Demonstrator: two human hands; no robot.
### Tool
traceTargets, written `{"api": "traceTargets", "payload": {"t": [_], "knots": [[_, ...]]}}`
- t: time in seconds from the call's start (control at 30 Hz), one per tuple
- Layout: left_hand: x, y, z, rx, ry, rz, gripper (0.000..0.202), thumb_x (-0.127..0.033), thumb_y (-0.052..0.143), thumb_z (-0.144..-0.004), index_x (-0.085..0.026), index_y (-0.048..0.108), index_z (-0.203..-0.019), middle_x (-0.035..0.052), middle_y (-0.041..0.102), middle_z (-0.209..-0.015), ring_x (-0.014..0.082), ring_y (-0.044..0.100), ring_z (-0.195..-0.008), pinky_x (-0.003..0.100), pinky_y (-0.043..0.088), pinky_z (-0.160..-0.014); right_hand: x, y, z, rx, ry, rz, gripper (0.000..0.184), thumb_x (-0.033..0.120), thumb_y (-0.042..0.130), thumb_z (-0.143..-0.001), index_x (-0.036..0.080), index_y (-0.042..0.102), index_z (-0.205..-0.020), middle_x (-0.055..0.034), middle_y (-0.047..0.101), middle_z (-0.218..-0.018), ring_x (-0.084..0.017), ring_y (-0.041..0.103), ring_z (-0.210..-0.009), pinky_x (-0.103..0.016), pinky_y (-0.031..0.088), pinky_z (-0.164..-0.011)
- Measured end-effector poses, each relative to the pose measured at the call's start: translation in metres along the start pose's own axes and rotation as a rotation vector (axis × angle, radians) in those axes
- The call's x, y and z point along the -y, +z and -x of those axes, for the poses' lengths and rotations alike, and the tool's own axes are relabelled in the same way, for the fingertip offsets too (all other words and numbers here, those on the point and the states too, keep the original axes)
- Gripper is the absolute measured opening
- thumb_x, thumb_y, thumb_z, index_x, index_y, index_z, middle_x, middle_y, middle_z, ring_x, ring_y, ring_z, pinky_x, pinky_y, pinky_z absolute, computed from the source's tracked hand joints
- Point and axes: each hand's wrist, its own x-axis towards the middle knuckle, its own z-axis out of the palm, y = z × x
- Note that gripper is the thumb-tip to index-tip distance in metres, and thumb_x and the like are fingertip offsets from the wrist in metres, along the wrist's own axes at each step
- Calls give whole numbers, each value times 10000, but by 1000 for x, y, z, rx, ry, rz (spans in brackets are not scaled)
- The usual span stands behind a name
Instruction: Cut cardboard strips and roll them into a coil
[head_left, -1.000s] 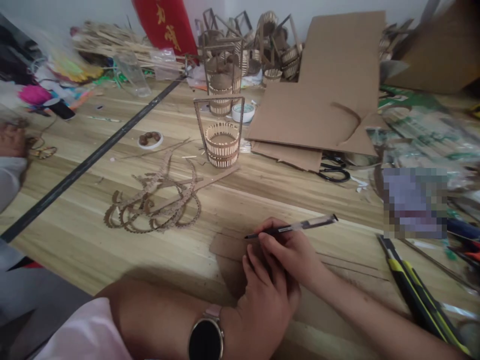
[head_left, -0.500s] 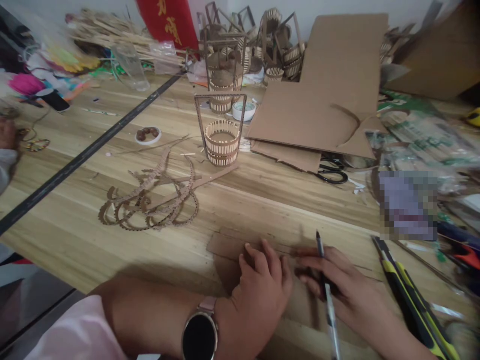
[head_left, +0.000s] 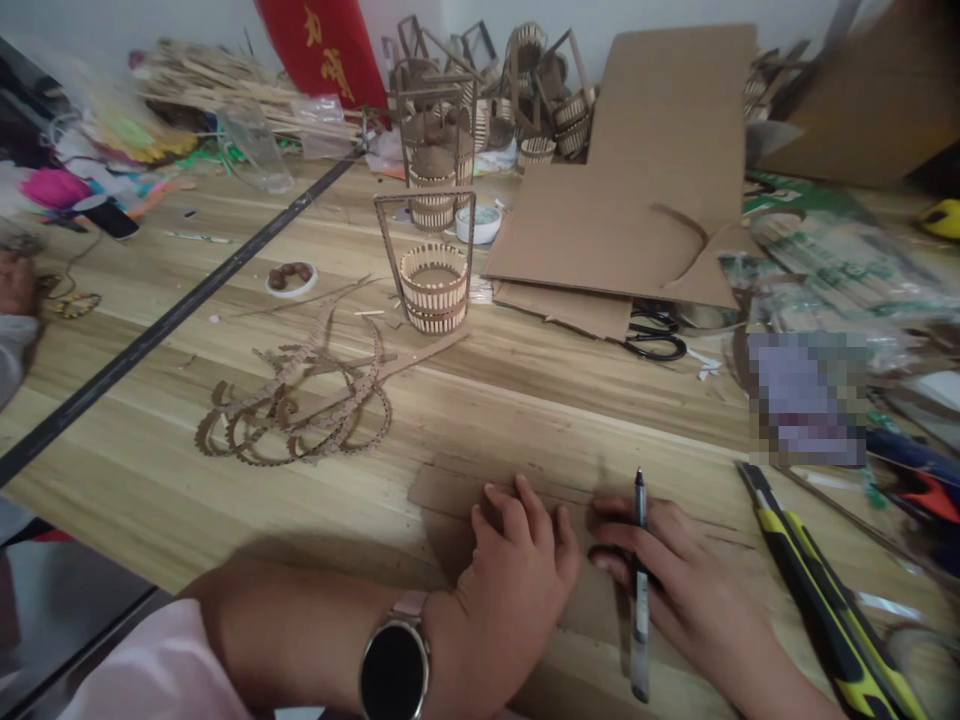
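My left hand (head_left: 514, 580) lies knuckles-up on a brown cardboard piece (head_left: 439, 495) at the table's near edge, fingers curled and pressing it down; a dark watch is on that wrist. Beside it my right hand (head_left: 675, 580) rests on the same cardboard and grips a black pen (head_left: 639, 590), which points away from me, tip up. The two hands sit close together without touching.
Toothed cardboard strips (head_left: 300, 400) lie left of centre. A small slatted basket with a frame handle (head_left: 433, 275) stands behind them, with more baskets farther back. Large cardboard sheets (head_left: 637, 220), scissors (head_left: 656, 340) and a yellow-black utility knife (head_left: 817, 590) are to the right. Another person's hand (head_left: 15, 285) shows at far left.
A second ago my right hand held the pen level over my left hand; it has since swung right and down onto the cardboard, pen now pointing away. My left hand stayed put.
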Motion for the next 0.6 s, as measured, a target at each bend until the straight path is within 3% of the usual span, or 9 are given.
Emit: {"api": "traceTargets", "payload": {"t": [0.43,0.6], "knots": [[0,-1,-1,-78,-33,0,290,-303,588,-944,-259,669,-1219,193,715,-1183,342,739,-939,438,641,-633,-1,5,6,2,25,-8,100,248,580,-933,265,659,-993,-93,683,-1078,-253,653,-980,-393,536,-791],[-3,2,1,-124,-48,-13,287,-275,597,-926,-246,702,-1191,123,706,-1172,325,746,-925,430,651,-660,-2,3,5,-18,30,-55,106,263,589,-926,281,667,-995,-88,694,-1075,-248,677,-951,-379,554,-777]]}}
